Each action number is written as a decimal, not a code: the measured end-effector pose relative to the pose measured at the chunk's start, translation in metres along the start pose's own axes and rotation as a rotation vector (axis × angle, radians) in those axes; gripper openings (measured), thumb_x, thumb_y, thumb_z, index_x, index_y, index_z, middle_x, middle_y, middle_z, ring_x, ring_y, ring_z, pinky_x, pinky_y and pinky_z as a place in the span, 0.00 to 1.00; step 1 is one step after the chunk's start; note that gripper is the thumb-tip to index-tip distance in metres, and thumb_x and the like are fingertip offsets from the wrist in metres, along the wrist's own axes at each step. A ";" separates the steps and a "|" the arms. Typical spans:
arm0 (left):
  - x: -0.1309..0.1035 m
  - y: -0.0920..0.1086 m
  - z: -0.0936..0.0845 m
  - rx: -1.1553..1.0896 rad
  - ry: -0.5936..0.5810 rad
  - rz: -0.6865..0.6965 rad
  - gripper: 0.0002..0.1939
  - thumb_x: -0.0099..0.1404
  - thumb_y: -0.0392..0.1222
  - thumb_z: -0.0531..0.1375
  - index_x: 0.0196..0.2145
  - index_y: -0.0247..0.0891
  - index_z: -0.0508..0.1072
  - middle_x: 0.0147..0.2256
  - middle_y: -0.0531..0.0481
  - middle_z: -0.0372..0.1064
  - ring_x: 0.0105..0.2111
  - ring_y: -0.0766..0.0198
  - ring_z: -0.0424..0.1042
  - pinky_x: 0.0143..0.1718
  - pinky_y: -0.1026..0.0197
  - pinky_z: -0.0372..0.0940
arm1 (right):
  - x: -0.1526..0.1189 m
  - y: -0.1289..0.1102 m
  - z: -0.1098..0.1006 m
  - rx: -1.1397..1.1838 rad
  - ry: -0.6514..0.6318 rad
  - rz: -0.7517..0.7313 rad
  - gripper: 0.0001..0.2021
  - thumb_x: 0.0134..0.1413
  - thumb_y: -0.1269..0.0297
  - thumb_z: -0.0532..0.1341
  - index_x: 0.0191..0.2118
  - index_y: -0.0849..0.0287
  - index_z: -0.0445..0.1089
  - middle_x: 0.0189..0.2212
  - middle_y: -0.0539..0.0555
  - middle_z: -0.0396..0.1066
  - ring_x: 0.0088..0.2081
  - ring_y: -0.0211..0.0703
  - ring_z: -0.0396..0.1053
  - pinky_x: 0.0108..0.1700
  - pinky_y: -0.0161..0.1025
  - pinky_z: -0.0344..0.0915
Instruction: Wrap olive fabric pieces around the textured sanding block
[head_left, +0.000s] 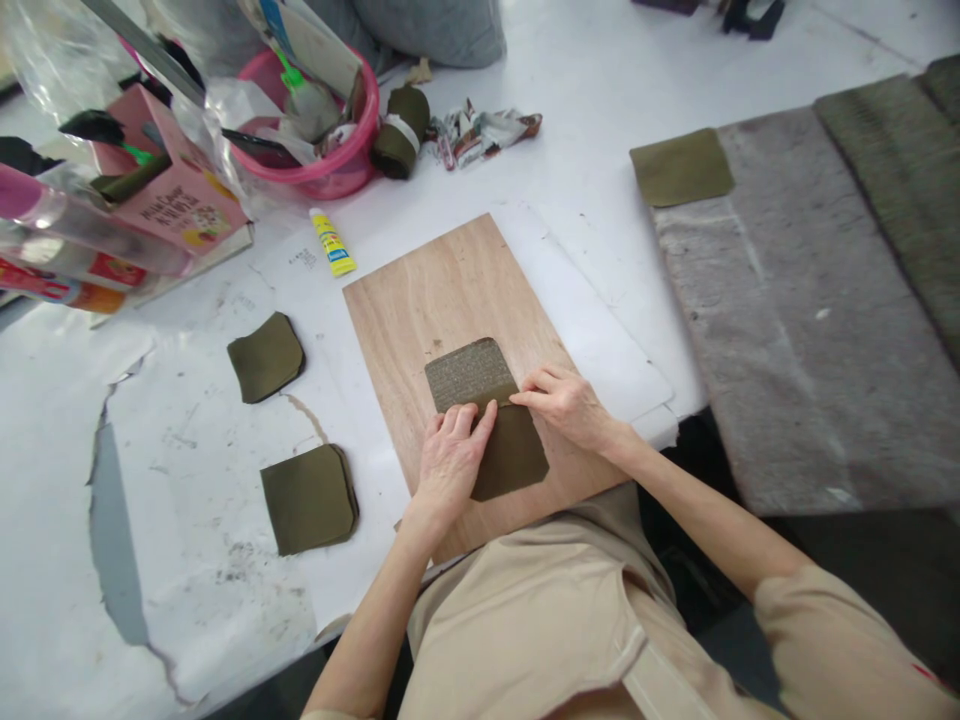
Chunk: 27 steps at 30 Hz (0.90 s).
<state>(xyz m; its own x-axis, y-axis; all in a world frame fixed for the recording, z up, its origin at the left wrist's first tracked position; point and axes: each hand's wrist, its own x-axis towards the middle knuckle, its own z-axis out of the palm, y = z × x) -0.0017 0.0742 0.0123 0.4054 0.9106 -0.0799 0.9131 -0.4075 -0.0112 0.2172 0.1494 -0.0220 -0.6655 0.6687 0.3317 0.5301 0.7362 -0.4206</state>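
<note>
On a thin wooden board (442, 265) lies an olive fabric piece (514, 455) with cut corners, its upper edge turned over in a narrow fold. Beyond the fold shows a speckled grey-brown panel (466, 372) with rounded corners; whether it is a separate piece or the fabric's other face I cannot tell. My left hand (454, 455) has its fingers bent over the left part of the fold, thumb at its middle, holding it down. At the fold's right end my right hand (566, 402) pinches the edge between thumb and fingertips.
Two small stacks of olive pieces, an upper stack (266, 357) and a lower stack (307, 500), lie left. Behind are a yellow glue tube (332, 243), a pink basket (330, 180), a rolled olive cloth (401, 130) and a pink box (176, 205). A grey padded board (810, 330) stands right, bearing an olive patch (682, 168).
</note>
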 end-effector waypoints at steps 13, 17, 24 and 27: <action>0.006 0.005 0.003 0.075 0.011 0.025 0.24 0.69 0.33 0.52 0.62 0.41 0.59 0.45 0.43 0.66 0.45 0.55 0.65 0.45 0.53 0.62 | -0.003 -0.003 -0.001 -0.054 -0.006 -0.011 0.11 0.65 0.70 0.55 0.44 0.58 0.75 0.36 0.55 0.71 0.40 0.43 0.63 0.42 0.39 0.64; 0.008 0.007 0.008 0.044 0.074 0.020 0.23 0.70 0.32 0.51 0.61 0.40 0.59 0.48 0.42 0.65 0.49 0.55 0.64 0.48 0.53 0.62 | -0.003 -0.003 -0.001 -0.064 -0.014 -0.011 0.11 0.65 0.71 0.55 0.44 0.57 0.75 0.37 0.55 0.71 0.41 0.44 0.64 0.43 0.40 0.64; 0.009 0.006 0.010 0.024 0.066 0.048 0.25 0.69 0.32 0.52 0.62 0.38 0.59 0.48 0.41 0.66 0.49 0.55 0.64 0.47 0.53 0.61 | -0.007 0.000 -0.003 0.164 0.060 0.181 0.09 0.65 0.67 0.56 0.44 0.56 0.74 0.36 0.54 0.72 0.42 0.43 0.66 0.44 0.38 0.65; 0.009 0.006 0.012 0.014 0.063 0.050 0.26 0.69 0.32 0.53 0.63 0.38 0.58 0.49 0.41 0.65 0.49 0.55 0.64 0.48 0.53 0.61 | -0.008 -0.003 -0.002 0.187 0.061 0.201 0.09 0.65 0.65 0.56 0.46 0.56 0.73 0.37 0.53 0.71 0.42 0.43 0.67 0.45 0.39 0.65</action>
<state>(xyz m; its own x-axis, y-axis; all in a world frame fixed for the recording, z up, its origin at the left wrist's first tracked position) 0.0065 0.0791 -0.0002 0.4527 0.8915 -0.0176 0.8912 -0.4530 -0.0226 0.2223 0.1419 -0.0215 -0.5209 0.8087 0.2731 0.5389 0.5597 -0.6296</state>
